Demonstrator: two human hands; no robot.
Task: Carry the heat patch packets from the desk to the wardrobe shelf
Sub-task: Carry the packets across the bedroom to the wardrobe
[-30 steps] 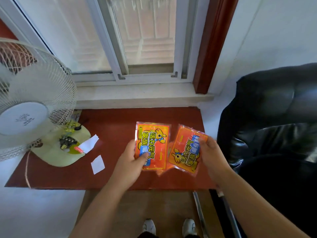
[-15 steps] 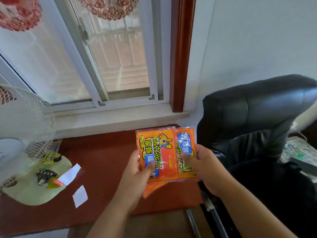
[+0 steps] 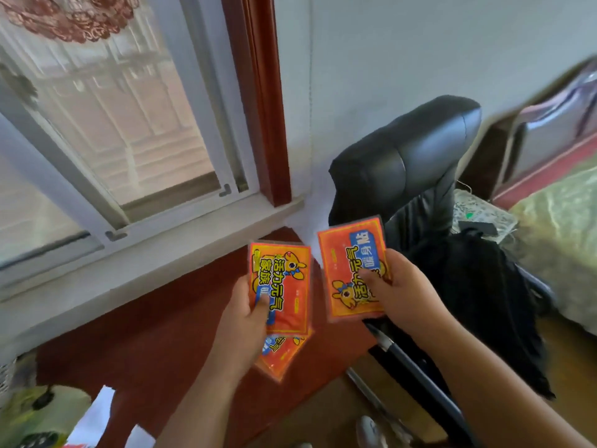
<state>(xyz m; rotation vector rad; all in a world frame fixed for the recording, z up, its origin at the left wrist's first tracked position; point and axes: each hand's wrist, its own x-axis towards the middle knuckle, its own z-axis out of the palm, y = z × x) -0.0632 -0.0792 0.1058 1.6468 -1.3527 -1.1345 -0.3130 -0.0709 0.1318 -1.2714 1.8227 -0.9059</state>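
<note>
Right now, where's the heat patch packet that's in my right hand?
In the head view it sits right of centre: the right-hand packet is pinched by your right hand, held up in front of the black chair, apart from the left hand's packets.

A second orange foil heat patch packet [image 3: 280, 353] lies mostly hidden beneath the front orange foil packet [image 3: 280, 287] and the left hand [image 3: 246, 321], only its lower corner showing. The right hand [image 3: 399, 294] thumb covers part of the printing on the orange foil packet it holds [image 3: 347, 270]. The red-brown wooden counter [image 3: 155, 344] is cut by the bottom edge. The pale green fan base [image 3: 35, 415] at the lower left is blurred and cropped. Small items on the patterned side table [image 3: 478, 215] behind the black leather chair [image 3: 416, 166] are too blurred to identify.
</note>
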